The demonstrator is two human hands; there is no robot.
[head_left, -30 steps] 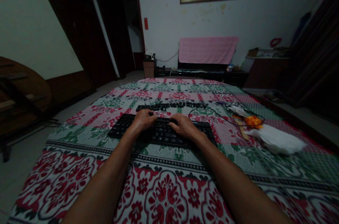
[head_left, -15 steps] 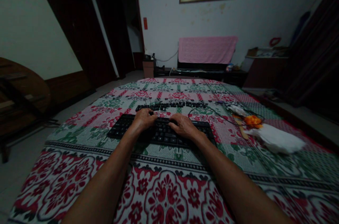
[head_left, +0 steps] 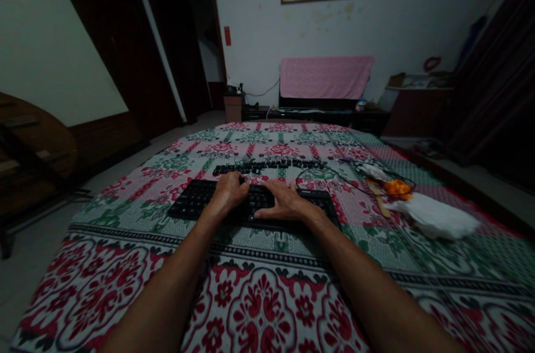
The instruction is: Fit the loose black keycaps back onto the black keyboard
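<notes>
A black keyboard (head_left: 192,205) lies on a table under a red, green and white patterned cloth (head_left: 259,297). My left hand (head_left: 229,192) rests on its upper middle keys with the fingers curled down; what they pinch, if anything, is hidden. My right hand (head_left: 285,204) lies flat on the keys just to the right, fingers stretched towards the left hand. Behind the keyboard runs a row of loose black keycaps (head_left: 267,165). A thin black cable (head_left: 330,172) loops from the keyboard's right end.
At the right on the cloth lie a white cloth (head_left: 434,216), an orange object (head_left: 397,188) and a wooden stick (head_left: 378,200). Beyond the table stand a low cabinet with a pink cover (head_left: 326,77) and dark doors (head_left: 167,47).
My right hand has slid left and flattened over the keys, fingers reaching towards the left hand. My left hand has edged slightly right. The keyboard has stayed in place.
</notes>
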